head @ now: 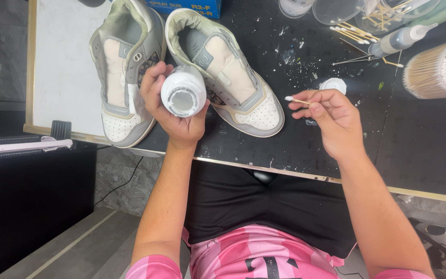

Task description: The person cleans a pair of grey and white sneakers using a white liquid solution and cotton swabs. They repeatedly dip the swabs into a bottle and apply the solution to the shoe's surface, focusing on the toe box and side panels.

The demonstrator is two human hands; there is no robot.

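- left hand (174,111) raised over the table (419,144) edge, palm up, fingers curled around an open white jar (184,91) tipped toward the camera, in front of two grey-white shoes (130,62).
- right hand (331,116) beside it, fingers pinched narrow on a swab (296,100), tip pointing left toward the jar.
- white lid (333,84) lies just behind the right hand.

The left hand (174,111) grips a small white jar (184,91), its open mouth tilted toward the camera, white paint inside. The right hand (331,118) pinches a cotton swab (296,99) with a white tip, just right of the jar. Behind them two grey and white sneakers (223,70) stand side by side on a black, paint-flecked mat (414,134). A white lid (333,84) lies near the right hand; a tub of swabs (440,70) stands at the far right.
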